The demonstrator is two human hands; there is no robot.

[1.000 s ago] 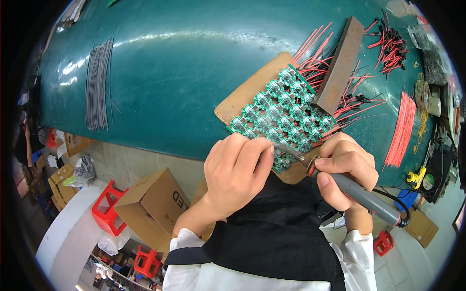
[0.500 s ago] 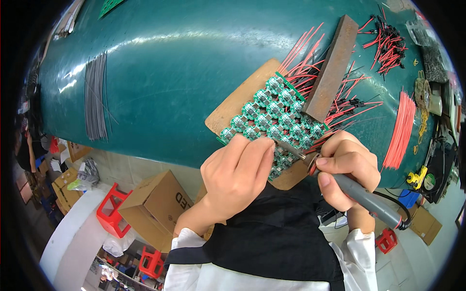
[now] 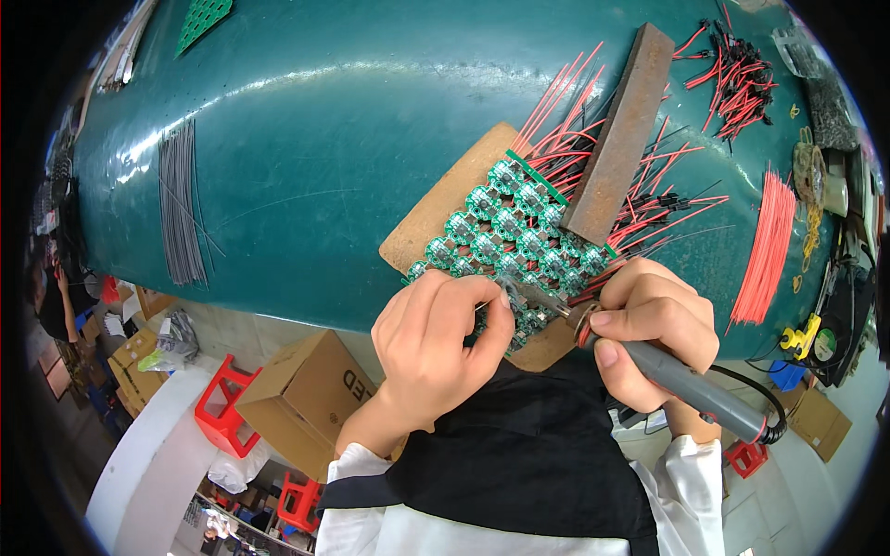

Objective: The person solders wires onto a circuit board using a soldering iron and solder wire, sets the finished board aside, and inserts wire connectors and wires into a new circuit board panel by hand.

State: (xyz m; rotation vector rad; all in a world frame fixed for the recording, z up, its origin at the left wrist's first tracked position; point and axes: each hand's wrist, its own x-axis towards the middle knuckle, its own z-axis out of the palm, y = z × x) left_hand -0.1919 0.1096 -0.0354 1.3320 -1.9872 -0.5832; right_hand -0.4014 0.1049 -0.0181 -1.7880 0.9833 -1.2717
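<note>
Over the circuit-board panel (image 3: 508,222) on a brown board (image 3: 436,210), the left hand (image 3: 431,335) has loosened, any hold unclear; the right hand (image 3: 656,329) grips a soldering iron (image 3: 695,387). A rusty bar (image 3: 618,134) overlaps the panel's right edge.

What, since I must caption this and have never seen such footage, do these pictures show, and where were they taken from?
No machine arms here: these are a person's own two bare hands. The view comes from a wide fisheye camera worn on the head, looking down, so straight edges bend.

On the green table lies a brown board with a panel of small green circuit boards on it. A rusty bar lies across red and black wires. Red wires lie to the right, grey wires to the left.

The right hand holds what looks like a soldering iron. The left hand is at the panel; whether it pinches anything is unclear.
</note>
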